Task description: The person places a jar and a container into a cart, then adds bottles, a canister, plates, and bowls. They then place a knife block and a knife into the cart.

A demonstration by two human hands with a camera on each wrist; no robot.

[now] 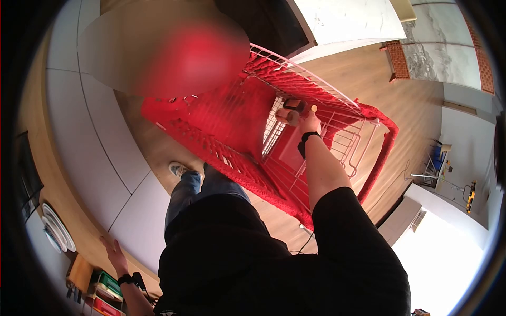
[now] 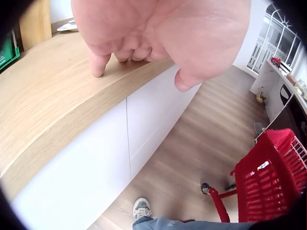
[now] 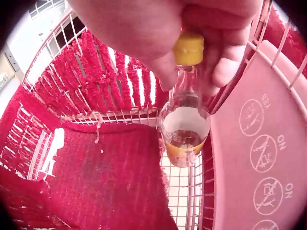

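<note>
right hand (image 3: 192,28): fingers are clamped round the neck of a small clear bottle (image 3: 184,127), right under its yellow cap (image 3: 188,49); bottle is hung upright, bottom pointing down into the cart.
bottle: held inside the red cart (image 1: 221,121), near its fold-down seat end, just beside the pink plastic flap (image 3: 259,139) with the round warning icons. Nothing is touched by the base yet, as far as can be told; a bit of amber liquid is seen at the bottom.
how the step is best done (just a judgement): bottle should probably be kept vertical and lowered onto the red liner (image 3: 115,177) rather than the bare wire grid (image 3: 184,191) below it, since a narrow base could tip on wire. Grip shouldn't be eased until the base is felt resting.
left hand (image 2: 158,33): out to the side of the cart, rested on the wooden tabletop (image 2: 53,110); fingers are fairly straight, tips pressed on the edge, nothing held.
further from the cart: white cabinet fronts (image 2: 96,163) under the tabletop, wood floor (image 2: 201,139), one sneaker (image 2: 142,209) beside the cart's wheel (image 2: 206,188).
</note>
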